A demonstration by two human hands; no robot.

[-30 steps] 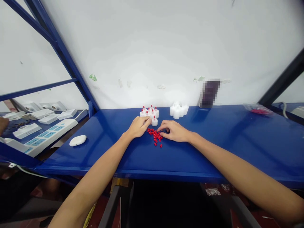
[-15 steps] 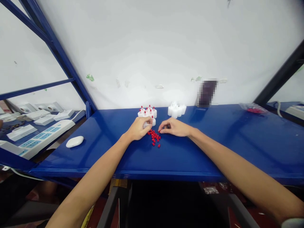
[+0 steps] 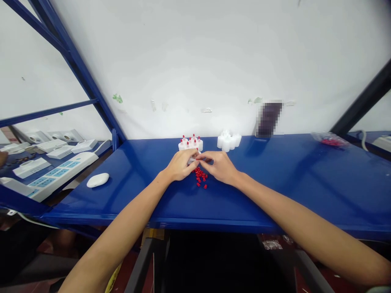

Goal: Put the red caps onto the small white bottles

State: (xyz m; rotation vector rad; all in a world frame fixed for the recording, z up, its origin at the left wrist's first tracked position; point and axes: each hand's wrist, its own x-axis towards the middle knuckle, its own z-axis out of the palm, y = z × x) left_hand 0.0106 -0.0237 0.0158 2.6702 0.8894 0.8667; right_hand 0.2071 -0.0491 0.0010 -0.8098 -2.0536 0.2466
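Observation:
Fingers of my left hand wrap round a small white bottle, mostly hidden by the hand. My right hand pinches a small red cap at the bottle's tip, and the fingertips of both hands meet there. Whether the cap sits on the tip I cannot tell. Just below the hands lies a loose pile of red caps on the blue table. Behind my left hand stands a cluster of white bottles with red caps. To the right is a group of white bottles with no red on top.
A white oval case lies at the table's left. Farther left are a long power strip and several white boxes. A clear bag of red pieces lies at the back right. A blurred dark object leans on the wall.
My right hand has moved left from beside the pile, carrying a red cap up to the bottle in my left hand. The left hand has stayed nearly in place.

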